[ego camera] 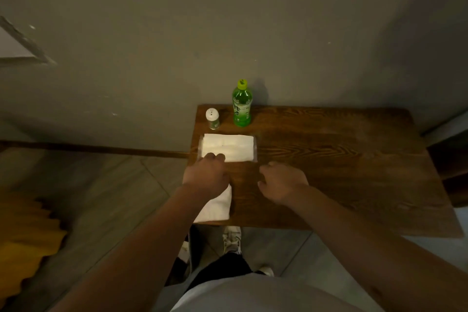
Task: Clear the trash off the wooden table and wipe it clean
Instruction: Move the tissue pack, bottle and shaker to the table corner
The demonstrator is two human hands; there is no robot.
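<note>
A plain grey-green wall (228, 20) is filling the upper view under dim, warm light. A framed panel (17, 45) is hanging at the left edge. A dark wooden baseboard (88, 148) is running along grey floor tiles (106, 197). A yellow scalloped mat (25, 248) is lying at lower left.

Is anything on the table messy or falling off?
Nothing is spilled. The green bottle and shaker stand upright. Only the white tissue under the left hand hangs slightly over the wooden table edge.
</note>
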